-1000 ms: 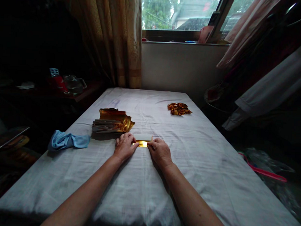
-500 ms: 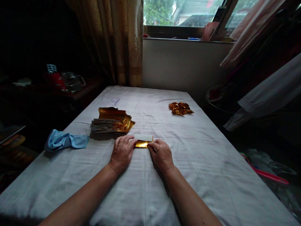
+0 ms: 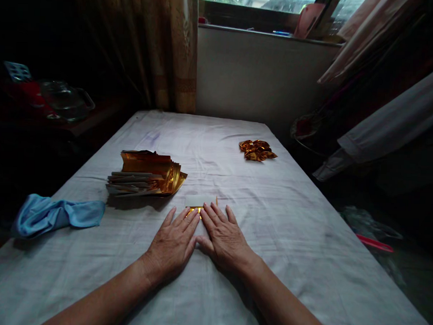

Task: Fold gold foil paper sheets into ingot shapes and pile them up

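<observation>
Foil paper (image 3: 198, 200) under fingertips, rest just ahead; L hand (image 3: 173, 246) & R hand (image 3: 225, 239) pressed flat, fingers splayed.

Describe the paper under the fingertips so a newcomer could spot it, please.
On the white-covered bed, look at the left hand and right hand, flat side by side. The paper at their fingertips is one strip, white with a gold edge, unlike the thick gold stack to its left.

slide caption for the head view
Left hand and right hand press a gold paper flat on the white sheet.
</observation>
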`<state>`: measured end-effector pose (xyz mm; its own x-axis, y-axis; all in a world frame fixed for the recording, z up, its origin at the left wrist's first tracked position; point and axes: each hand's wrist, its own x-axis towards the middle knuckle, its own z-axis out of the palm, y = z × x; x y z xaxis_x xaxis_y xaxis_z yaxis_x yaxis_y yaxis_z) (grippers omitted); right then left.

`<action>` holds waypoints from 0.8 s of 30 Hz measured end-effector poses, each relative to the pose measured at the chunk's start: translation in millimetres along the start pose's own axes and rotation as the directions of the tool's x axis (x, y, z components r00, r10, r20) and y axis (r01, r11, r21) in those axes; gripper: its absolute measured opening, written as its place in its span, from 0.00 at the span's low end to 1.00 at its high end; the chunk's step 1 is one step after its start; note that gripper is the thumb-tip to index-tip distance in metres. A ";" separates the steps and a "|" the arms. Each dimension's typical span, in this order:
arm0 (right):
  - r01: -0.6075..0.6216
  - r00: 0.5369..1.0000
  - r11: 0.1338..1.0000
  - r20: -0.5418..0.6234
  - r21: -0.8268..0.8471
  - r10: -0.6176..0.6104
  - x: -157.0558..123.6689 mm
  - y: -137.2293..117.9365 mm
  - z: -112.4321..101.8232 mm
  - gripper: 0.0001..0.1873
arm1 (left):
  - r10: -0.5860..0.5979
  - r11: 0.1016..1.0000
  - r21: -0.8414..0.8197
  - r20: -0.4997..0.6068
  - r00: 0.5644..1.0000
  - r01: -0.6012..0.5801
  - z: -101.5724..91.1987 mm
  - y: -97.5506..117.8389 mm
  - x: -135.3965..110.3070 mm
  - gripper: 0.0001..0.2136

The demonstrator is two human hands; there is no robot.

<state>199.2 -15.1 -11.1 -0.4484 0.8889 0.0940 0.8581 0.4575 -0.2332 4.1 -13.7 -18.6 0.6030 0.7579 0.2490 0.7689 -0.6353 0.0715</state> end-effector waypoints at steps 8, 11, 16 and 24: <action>-0.105 0.988 0.994 0.115 -0.030 0.108 -9.5 9.3 -11.7 0.36 | -0.018 0.999 -0.030 0.006 1.000 0.018 0.0 -2.1 -3.1 0.24; -0.138 0.983 0.989 0.114 -0.044 0.142 -15.0 13.5 -11.0 0.35 | -0.025 0.999 -0.043 0.022 0.999 0.026 -0.3 -3.0 -4.9 0.25; -0.138 0.989 0.987 0.046 -0.085 0.142 -14.6 10.2 -9.7 0.36 | -0.110 0.994 -0.010 0.041 0.993 0.110 -0.4 -2.0 -5.4 0.25; -0.052 0.993 0.998 0.113 0.041 0.047 -4.7 -13.4 -11.0 0.35 | -0.079 0.996 0.047 0.028 0.996 0.078 1.2 -4.4 -7.6 0.27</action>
<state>192.6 -25.2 2.2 -0.4326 0.9012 -0.0268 0.8694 0.4090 -0.2773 -3.6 -16.4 -21.9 0.5461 0.8096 0.2152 0.8225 -0.5669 0.0454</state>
